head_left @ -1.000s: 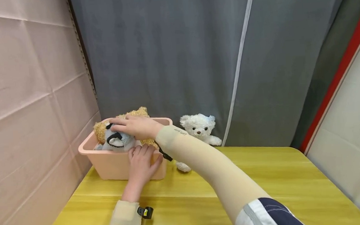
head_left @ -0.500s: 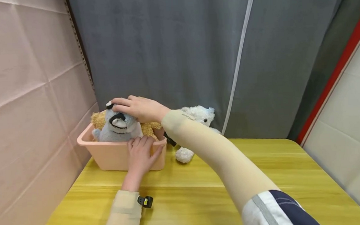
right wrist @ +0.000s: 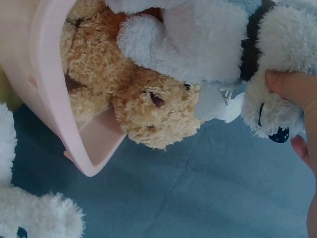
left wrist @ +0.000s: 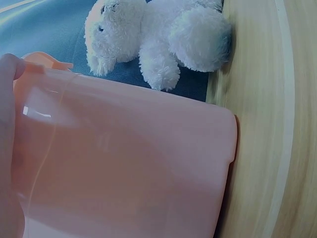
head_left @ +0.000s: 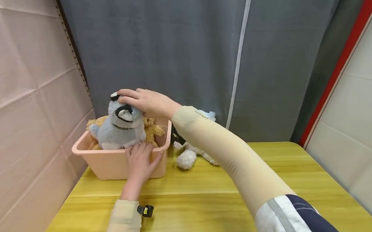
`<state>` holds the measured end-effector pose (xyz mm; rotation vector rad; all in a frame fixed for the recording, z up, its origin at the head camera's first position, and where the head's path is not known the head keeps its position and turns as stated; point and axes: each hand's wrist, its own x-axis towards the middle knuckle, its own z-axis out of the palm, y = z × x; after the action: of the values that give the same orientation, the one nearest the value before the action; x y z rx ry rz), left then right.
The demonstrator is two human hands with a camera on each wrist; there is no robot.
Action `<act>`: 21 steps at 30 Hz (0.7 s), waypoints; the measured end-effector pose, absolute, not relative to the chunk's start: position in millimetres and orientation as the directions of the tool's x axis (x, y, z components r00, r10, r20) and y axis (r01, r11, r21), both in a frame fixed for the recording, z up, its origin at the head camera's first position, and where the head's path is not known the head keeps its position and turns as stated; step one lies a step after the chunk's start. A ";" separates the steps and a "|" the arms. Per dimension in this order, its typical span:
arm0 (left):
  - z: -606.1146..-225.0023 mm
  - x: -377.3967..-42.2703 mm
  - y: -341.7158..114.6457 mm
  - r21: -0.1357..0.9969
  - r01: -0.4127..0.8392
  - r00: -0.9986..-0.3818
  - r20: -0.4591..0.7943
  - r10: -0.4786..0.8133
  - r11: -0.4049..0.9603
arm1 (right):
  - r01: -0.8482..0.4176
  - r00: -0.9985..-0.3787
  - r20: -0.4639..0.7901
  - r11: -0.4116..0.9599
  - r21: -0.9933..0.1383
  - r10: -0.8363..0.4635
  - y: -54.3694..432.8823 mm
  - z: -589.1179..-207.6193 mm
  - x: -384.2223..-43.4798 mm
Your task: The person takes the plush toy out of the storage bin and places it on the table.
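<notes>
A blue-grey and white plush dog [head_left: 119, 129] with a dark collar is upright above a pink plastic basket [head_left: 112, 163]. My right hand [head_left: 153, 102] grips its head from above; in the right wrist view the thumb lies on the white fur near the dark nose. The fingers of my left hand [head_left: 140, 160] hook over the front rim of the basket, the thumb against its outer wall. Inside the basket, behind the dog, is a tan curly plush bear [right wrist: 156, 106]. The dog's lowest part is hidden behind the rim and my left fingers.
A white plush bear [left wrist: 116, 34] sits on the yellow wood-grain table [head_left: 210, 199] to the right of the basket, partly covered by my right forearm in the head view. A grey curtain [head_left: 168, 42] hangs behind, and a pale cloth wall [head_left: 23, 122] stands at the left.
My right hand has raised the plush dog from low in the basket, so its body now shows above the rim. My left hand has stayed on the basket's front rim.
</notes>
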<state>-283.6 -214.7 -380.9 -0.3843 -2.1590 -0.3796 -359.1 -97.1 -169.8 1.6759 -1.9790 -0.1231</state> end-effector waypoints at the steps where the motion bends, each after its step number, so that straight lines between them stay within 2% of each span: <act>1: -381.4 -283.0 -214.7 0.131 0.407 -0.561 0.817 0.134 0.904 | -0.892 -0.075 0.347 0.218 0.395 -0.935 -95.8 -168.5 -359.5; 10: -382.9 -280.7 -216.1 0.117 0.408 -0.543 0.829 0.137 0.905 | -0.894 -0.028 0.463 0.229 0.385 -0.886 -77.4 -140.3 -356.6; 21: -375.2 -284.6 -223.1 0.129 0.399 -0.557 0.820 0.129 0.908 | -0.834 -0.068 0.519 0.335 0.439 -0.852 -46.1 -92.0 -347.2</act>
<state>-284.6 -223.1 -375.2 -0.3766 -2.1539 -0.3762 -347.2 -46.1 -92.0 1.4830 -1.8794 -0.0319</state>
